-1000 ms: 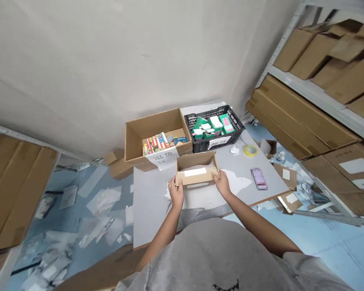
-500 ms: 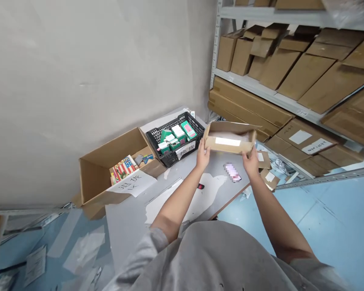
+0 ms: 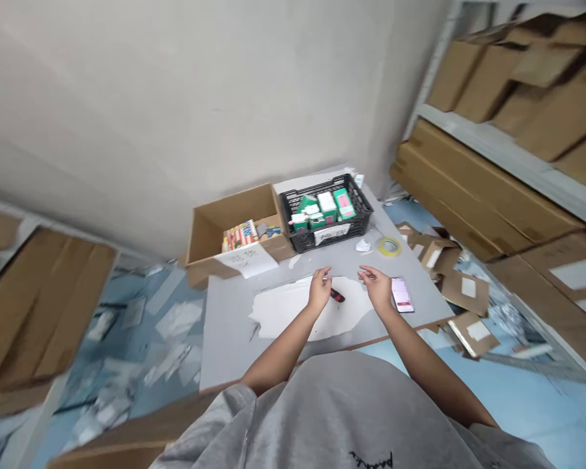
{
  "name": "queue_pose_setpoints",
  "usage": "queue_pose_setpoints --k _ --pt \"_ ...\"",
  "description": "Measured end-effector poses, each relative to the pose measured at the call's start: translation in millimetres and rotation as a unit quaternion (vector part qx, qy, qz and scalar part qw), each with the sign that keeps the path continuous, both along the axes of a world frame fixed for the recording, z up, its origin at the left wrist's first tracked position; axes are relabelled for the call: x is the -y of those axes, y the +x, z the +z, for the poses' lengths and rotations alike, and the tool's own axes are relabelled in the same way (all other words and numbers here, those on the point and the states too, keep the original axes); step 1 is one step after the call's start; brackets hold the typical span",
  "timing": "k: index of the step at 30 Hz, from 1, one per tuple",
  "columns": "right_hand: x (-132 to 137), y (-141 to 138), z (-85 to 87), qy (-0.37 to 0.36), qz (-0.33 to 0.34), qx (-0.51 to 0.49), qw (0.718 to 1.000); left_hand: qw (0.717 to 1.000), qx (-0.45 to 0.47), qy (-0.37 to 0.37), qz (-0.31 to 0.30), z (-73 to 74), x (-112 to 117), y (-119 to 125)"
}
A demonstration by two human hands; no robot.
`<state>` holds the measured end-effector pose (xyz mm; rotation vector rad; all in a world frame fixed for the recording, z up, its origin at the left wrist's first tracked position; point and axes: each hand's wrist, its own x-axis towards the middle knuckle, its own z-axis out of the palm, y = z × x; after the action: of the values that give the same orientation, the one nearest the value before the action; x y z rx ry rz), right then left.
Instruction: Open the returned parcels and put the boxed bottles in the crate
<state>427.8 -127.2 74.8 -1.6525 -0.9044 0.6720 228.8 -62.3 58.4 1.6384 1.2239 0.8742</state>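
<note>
My left hand (image 3: 319,290) hovers over the table, fingers loosely curled and apart, with nothing in it. Close to its right side lies a small black-and-red tool (image 3: 337,295), perhaps a box cutter, on a bare white patch of the tabletop (image 3: 283,309). My right hand (image 3: 377,286) is open and empty too, its fingers pointing toward the left hand. Just right of it rests a phone (image 3: 402,295) with a lit, partly blurred screen. Beyond the hands are a roll of yellow tape (image 3: 389,246) and a crumpled white paper (image 3: 363,245).
A black crate (image 3: 304,242) with green-and-white boxes stands at the table's back, beside an open carton (image 3: 198,259) holding colourful items. Opened cardboard boxes (image 3: 465,286) lie on the floor at right, near shelves of cartons (image 3: 488,189). Plastic and paper scraps (image 3: 178,319) litter the left floor.
Both hands have let go of the open cardboard box and moved back over the table. An open box with a white label now shows among those on the right floor. The view has turned right-to-left.
</note>
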Motion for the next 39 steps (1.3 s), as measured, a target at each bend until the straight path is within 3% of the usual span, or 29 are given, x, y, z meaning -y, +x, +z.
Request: queue_pose_setpoints --k 5,10,17,22,25,28,32,36,39 --pt "-39 -101 -0.5 -0.013 0.193 0.059 0.979 0.986 -0.001 -0.023 0.166 1.5 40 -121" --pt "-42 -207 -3.7 0.023 0.375 0.077 0.924 0.946 0.004 -0.01 0.323 -4.4 103 -231" --pt "0 -369 3.9 0.063 0.551 0.105 0.826 0.874 -0.049 0.009 0.483 -12.7 205 -370" --pt "48 -506 5.1 0.095 0.624 0.148 0.761 0.832 -0.091 0.026 0.547 -10.5 272 -472" --pt "81 -582 1.1 0.102 0.678 0.151 0.712 0.808 -0.108 0.003 0.58 -17.2 314 -527" --pt "113 -641 -5.9 0.101 0.731 0.147 0.658 0.771 -0.102 -0.047 0.627 -30.6 360 -570" --pt "140 -696 -22.6 0.091 0.787 0.169 0.586 0.708 -0.082 -0.12 0.691 -48.7 425 -609" --pt "155 -743 -48.9 0.084 0.83 0.223 0.504 0.637 -0.088 -0.193 0.741 -62.1 479 -635" --pt "167 -783 -75.7 0.074 0.864 0.254 0.427 0.596 -0.105 -0.258 0.753 -73.0 505 -644"
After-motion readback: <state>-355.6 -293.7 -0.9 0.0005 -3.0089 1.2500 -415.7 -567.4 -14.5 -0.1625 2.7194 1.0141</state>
